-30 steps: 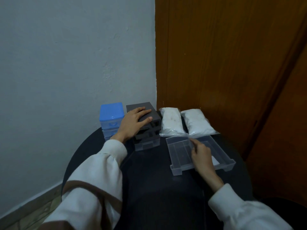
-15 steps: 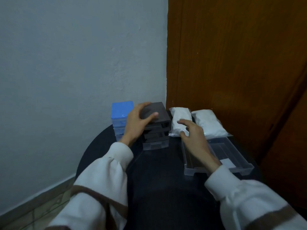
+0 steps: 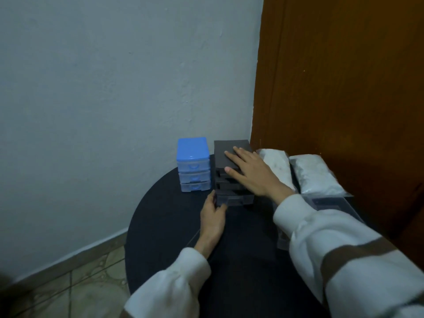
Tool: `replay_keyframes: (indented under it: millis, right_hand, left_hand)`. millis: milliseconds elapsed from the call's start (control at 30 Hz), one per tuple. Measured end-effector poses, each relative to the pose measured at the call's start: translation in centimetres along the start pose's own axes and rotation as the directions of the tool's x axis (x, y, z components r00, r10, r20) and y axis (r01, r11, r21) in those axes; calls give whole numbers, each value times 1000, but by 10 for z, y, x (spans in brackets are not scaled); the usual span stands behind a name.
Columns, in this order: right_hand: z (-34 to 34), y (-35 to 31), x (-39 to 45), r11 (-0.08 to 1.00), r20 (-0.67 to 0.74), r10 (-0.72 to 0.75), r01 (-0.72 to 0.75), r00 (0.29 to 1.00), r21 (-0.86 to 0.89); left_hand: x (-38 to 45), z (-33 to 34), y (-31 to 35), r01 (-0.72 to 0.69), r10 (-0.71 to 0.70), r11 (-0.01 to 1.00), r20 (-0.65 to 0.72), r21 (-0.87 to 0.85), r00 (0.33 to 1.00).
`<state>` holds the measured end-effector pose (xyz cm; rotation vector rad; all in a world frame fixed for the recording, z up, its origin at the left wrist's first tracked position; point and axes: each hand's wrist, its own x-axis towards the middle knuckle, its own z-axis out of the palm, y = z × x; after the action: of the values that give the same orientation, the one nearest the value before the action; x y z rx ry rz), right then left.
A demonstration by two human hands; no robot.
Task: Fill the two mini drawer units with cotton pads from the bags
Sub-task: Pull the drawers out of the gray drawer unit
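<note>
Two mini drawer units at back of round dark table (image 3: 160, 226), side by side near wall: blue unit (image 3: 193, 164) on left, black unit (image 3: 231, 173) touching beside it. Right hand (image 3: 250, 173) flat, fingers spread, pressing on black unit's top. Left hand (image 3: 212, 216) pinching bottom drawer (image 3: 234, 199) front corner. Two cotton pad bags (image 3: 314, 175) right of black unit, against wooden door (image 3: 344, 88). Clear drawer (image 3: 330, 204) partly hidden behind right sleeve.
</note>
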<state>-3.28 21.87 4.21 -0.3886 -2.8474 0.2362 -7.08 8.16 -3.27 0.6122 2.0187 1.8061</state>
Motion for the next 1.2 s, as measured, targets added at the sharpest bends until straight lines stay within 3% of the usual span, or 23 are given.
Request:
replay_keyframes:
  millis: [233,667,933,1033,1200]
  right_hand:
    - [6,-4,0,995,-73,-34,27,997,-92]
    - [9,-6,0,991,-80,-10,-1,997,-137]
    - [12,-6,3,990,-111,-2,-14,994,-139]
    - [14,-6,4,992,-110,4,-18,994,-127]
    - [12,-6,3,993,-115,9,-23,993,-118]
  left_hand:
    - [-6,6,-8,-62,62,997,11,50,998]
    - [12,7,-10,-52,71,996,-290,75,954]
    - [-12,-16,-13,-46,89,978,-206,201,975]
    - [-15,-24,-9,-70,98,983,-165,169,981]
    - [-5,-11,-2,-62,56,981,41,183,998]
